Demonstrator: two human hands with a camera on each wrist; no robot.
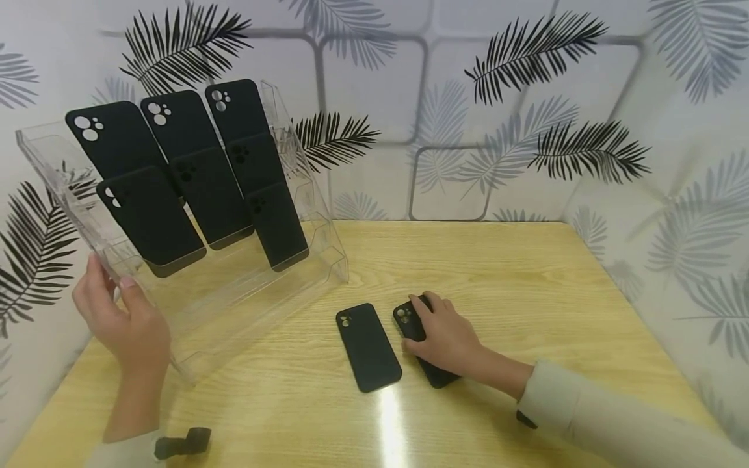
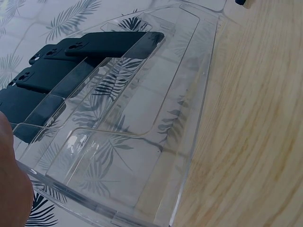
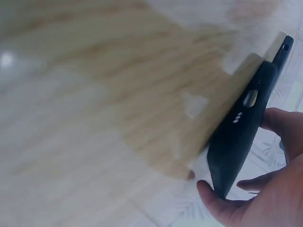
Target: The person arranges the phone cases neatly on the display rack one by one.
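A clear stepped display rack (image 1: 76,208) tilts at the left, with several black phone cases (image 1: 213,198) standing in overlapping rows on its tiers. My left hand (image 1: 131,318) grips the rack's left side panel, thumb on the inner face. At the middle of the table my right hand (image 1: 447,335) grips a black phone case (image 1: 435,374) by its long edges; the palm covers much of its back. In the right wrist view, fingers and thumb pinch this case (image 3: 236,137), its end with the port cutout facing the camera. Just left of it a second loose case (image 1: 368,348) lies flat, camera holes at the far end.
The light wooden table (image 1: 526,273) runs back to a wall (image 1: 374,84) covered with feather-print paper. The rack's lower front tiers (image 2: 113,156) hold no cases. A dark strap with a block (image 1: 184,443) sits at my left wrist.
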